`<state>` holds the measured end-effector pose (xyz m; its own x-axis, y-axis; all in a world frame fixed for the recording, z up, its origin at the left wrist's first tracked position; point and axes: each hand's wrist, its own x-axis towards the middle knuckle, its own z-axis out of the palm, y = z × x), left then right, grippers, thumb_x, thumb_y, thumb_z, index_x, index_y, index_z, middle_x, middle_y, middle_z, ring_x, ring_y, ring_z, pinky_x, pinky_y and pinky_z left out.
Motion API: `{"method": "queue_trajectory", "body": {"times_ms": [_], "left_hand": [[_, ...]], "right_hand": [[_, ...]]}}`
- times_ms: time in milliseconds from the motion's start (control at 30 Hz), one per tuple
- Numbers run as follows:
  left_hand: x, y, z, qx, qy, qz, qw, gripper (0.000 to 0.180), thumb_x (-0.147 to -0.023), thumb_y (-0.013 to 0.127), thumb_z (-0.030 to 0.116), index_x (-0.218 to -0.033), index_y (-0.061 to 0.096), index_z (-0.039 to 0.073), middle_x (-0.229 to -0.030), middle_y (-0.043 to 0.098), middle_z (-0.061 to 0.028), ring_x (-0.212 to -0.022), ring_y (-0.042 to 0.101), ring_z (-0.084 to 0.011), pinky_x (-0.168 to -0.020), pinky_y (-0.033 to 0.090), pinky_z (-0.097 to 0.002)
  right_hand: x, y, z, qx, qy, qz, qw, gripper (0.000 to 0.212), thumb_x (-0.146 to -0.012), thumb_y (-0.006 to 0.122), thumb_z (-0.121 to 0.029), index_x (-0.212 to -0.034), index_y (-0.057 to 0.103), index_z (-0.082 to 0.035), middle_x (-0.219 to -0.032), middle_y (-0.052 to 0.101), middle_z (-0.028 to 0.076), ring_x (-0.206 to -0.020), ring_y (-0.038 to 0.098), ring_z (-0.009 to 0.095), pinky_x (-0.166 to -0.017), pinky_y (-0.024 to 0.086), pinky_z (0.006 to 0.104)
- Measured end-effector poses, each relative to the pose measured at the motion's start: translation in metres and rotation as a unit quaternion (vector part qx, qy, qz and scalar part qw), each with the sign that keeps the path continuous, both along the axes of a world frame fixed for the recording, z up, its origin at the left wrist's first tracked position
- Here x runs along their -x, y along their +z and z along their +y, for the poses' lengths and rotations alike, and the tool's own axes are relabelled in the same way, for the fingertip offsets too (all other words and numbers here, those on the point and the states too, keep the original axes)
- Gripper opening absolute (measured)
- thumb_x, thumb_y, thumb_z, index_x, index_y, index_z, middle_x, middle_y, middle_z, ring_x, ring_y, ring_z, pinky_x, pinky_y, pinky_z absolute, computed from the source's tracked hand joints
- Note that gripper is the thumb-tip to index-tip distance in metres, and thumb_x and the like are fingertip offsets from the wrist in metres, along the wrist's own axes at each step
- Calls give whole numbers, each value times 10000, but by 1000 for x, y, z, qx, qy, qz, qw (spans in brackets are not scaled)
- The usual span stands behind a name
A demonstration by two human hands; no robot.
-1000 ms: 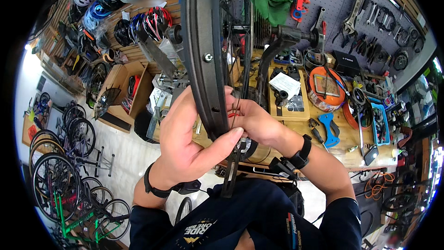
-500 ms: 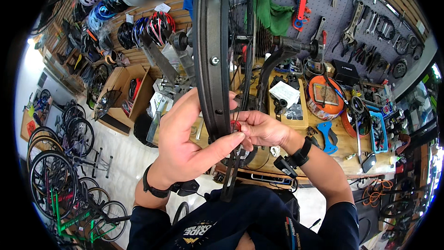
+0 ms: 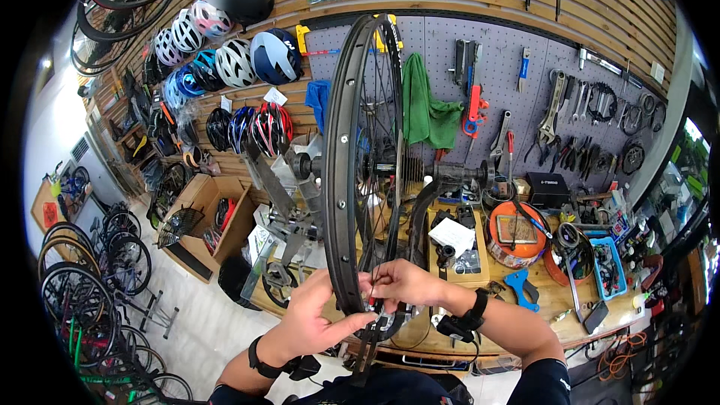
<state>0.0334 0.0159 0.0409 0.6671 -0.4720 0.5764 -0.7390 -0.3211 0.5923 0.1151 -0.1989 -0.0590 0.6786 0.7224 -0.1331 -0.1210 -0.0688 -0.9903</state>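
A black bicycle wheel (image 3: 344, 157) stands upright in a truing stand (image 3: 360, 356), its rim facing me with several nipple holes along it. My left hand (image 3: 315, 311) wraps the lower part of the rim from the left, its fingers behind it and the thumb stretched across in front. On the other side, my right hand (image 3: 405, 285) pinches among the spokes close to the rim. Between both hands shows a bit of a small red spoke wrench (image 3: 371, 301); my fingers cover most of it.
On the wooden bench to the right are an orange round container (image 3: 517, 236), a blue tray (image 3: 607, 266) and a blue tool (image 3: 521, 289). Tools and a green cloth (image 3: 431, 105) hang on the pegboard. At left stand a cardboard box (image 3: 217, 217) and several bicycles (image 3: 97, 292).
The view has tipped up, so wheel and hands sit lower and more wall shows. Both hands stay at the rim's lower part; less of the red wrench shows.
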Motion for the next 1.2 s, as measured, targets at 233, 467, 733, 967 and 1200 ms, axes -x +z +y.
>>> {"method": "queue_trajectory", "body": {"times_ms": [233, 467, 733, 967, 1200], "left_hand": [[9, -17, 1, 45, 10, 51, 998, 514, -750, 833, 69, -1193, 594, -34, -1041, 655, -129, -926, 671, -192, -811, 545, -310], [7, -25, 3, 34, 11, 19, 999, 513, -745, 846, 94, -1182, 607, -29, -972, 694, -113, -889, 690, -179, -789, 554, -304], [5, -17, 2, 68, 16, 45, 997, 567, -735, 861, 121, -1217, 605, -34, -919, 690, -63, -845, 658, -143, -793, 524, -291], [4, -6, 3, 81, 6, 93, 992, 606, -734, 848, 54, -1265, 568, -31, -934, 675, -50, -866, 641, -110, -790, 507, -266], [-1, -12, 2, 99, 3, 91, 991, 563, -725, 864, 107, -1216, 618, -15, -915, 700, -69, -847, 678, -149, -779, 531, -290]], "right_hand": [[-1, -8, 26, 185, -103, -198, 957, 287, -869, 747, -233, -854, 645, 35, -735, 695, 103, -606, 645, 141, -578, 508, 301], [-1, -17, 42, 296, -161, -295, 894, 373, -783, 775, -320, -913, 702, 22, -769, 676, 230, -778, 700, 334, -717, 539, 393], [9, -10, 6, -189, 32, 230, 954, 409, -976, 628, -281, -1259, 563, 7, -823, 599, -7, -668, 515, 83, -608, 419, 234], [-2, -10, 3, -122, 116, 63, 984, 388, -1001, 575, -329, -1196, 590, 6, -825, 626, 28, -641, 541, 82, -563, 442, 223], [12, 1, 28, 228, -136, -308, 913, 547, -885, 665, -512, -729, 651, 11, -659, 628, 203, -668, 654, 362, -652, 513, 444]]}}
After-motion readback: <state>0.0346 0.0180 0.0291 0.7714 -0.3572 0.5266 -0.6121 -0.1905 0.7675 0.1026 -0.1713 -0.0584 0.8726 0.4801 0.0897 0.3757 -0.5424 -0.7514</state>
